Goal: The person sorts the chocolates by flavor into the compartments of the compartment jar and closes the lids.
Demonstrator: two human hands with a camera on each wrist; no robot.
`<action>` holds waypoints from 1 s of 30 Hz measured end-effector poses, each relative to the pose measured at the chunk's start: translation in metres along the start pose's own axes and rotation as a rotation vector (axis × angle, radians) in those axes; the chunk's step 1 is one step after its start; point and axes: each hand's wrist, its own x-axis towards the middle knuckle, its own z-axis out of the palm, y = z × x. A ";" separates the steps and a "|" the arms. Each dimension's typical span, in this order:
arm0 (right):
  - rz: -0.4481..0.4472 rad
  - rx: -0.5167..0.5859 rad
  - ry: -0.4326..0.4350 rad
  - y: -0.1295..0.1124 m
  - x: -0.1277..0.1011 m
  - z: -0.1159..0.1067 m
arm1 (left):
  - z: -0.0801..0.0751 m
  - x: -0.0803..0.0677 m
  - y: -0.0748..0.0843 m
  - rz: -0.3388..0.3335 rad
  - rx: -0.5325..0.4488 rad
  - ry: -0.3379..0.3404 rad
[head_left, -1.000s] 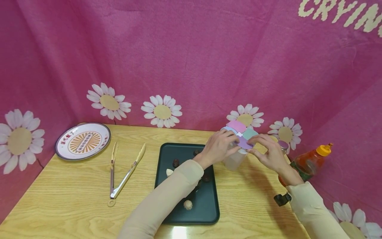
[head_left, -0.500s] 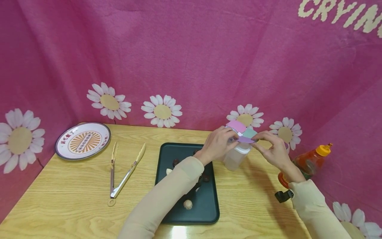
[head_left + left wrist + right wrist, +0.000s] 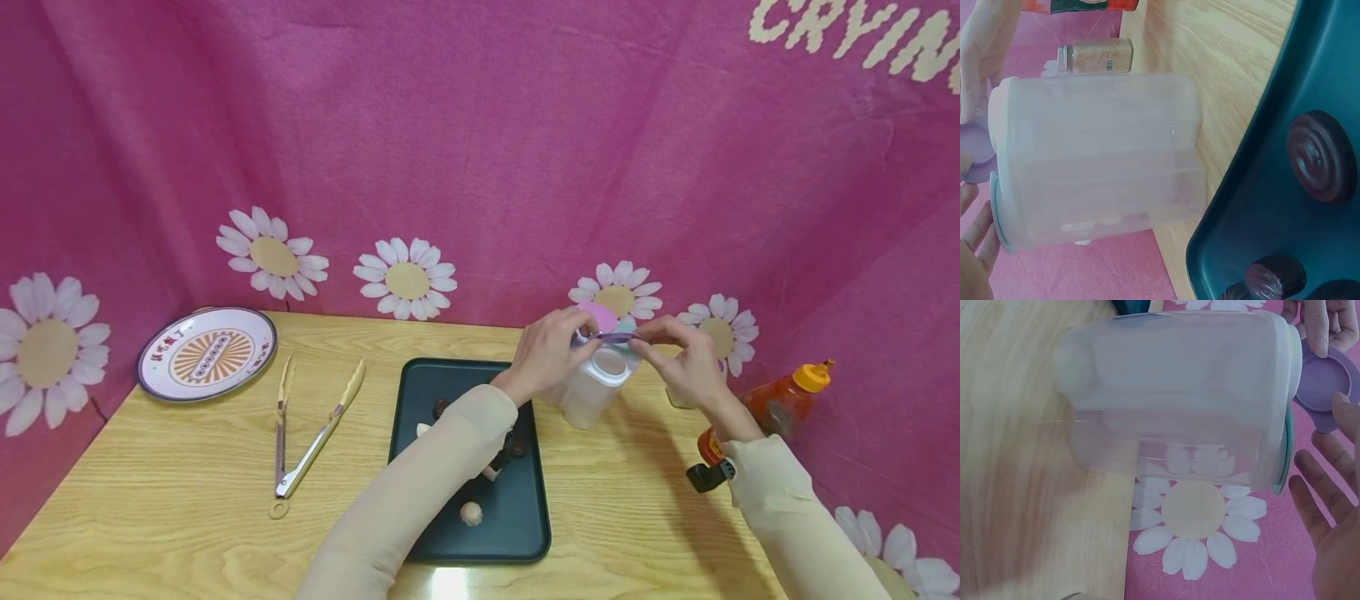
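Where daisies dot pink backdrop (image 3: 480,150), wooden table (image 3: 187,467)

Light was bright and even in the head view, with a glare patch on the near rim of the dark tray (image 3: 450,575) and soft shadows under the sleeves. Straight lines bowed toward the edges. Both wrist views were hazy, the clear container (image 3: 1097,156) close and slightly soft

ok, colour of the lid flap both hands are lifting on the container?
Purple; the lid flap shows best in the right wrist view.
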 end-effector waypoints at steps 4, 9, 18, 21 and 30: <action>0.085 0.007 -0.017 -0.001 0.002 -0.002 | 0.000 0.004 0.001 -0.036 -0.031 0.009; 0.107 0.040 -0.027 0.000 0.005 -0.003 | 0.001 0.008 0.002 -0.062 -0.052 0.019; 0.092 0.027 -0.019 0.003 0.010 -0.004 | 0.001 0.012 0.003 -0.077 -0.066 0.023; 0.095 0.024 -0.022 0.003 0.011 -0.005 | 0.001 0.013 0.003 -0.079 -0.060 0.022; 0.126 0.017 -0.036 0.001 0.010 -0.006 | -0.013 0.000 0.000 -0.074 -0.065 -0.012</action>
